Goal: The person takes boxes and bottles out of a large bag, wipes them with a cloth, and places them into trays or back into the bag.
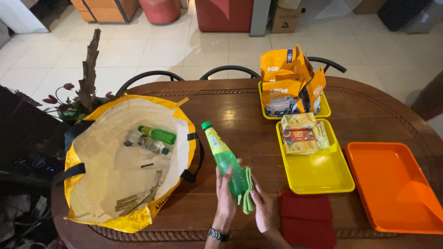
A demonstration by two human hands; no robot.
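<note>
Left of our hands, the big yellow shopping bag (pixel 124 161) gapes open; right of them sits a yellow tray (pixel 318 173). Our left hand (pixel 225 196) wraps the green plastic bottle (pixel 224 157) tight, our right hand (pixel 262 206) presses a green cloth (pixel 248 196) to its base.

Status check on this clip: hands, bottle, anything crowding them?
Left hand grips green bottle, tilted over table. Right hand presses green cloth to its base. Yellow bag left, red cloth right; neither touching.
</note>
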